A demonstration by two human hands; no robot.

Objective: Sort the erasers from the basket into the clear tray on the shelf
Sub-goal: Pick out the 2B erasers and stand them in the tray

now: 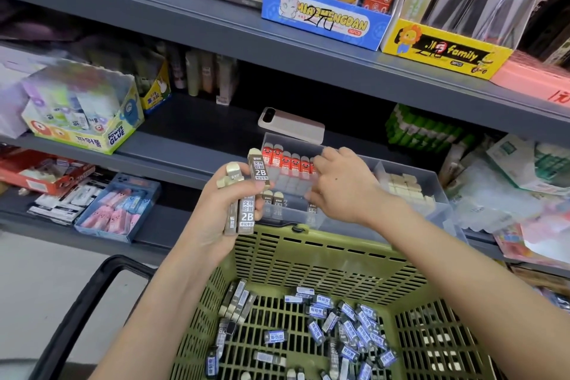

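Note:
My left hand (222, 210) grips a bunch of long brown 2B erasers (246, 213), held upright just left of the clear tray (444, 203) on the shelf. My right hand (339, 182) reaches into the tray's left compartment, its fingers curled down among the erasers; whether they pinch one is hidden. A row of red-sleeved erasers (287, 160) stands at the back of that compartment, and a few brown 2B erasers (273, 196) stand at its front. The right compartment holds cream erasers (407, 188). Below, the green basket (308, 256) holds several loose blue-and-black erasers (348, 333).
A pink power bank (293, 125) lies behind the tray. A Power Glue box (83, 114) sits left on the same shelf, green items (425, 129) to the right. A blue box of pink erasers (117, 210) is on the lower shelf. The basket's black handle (80, 311) hangs left.

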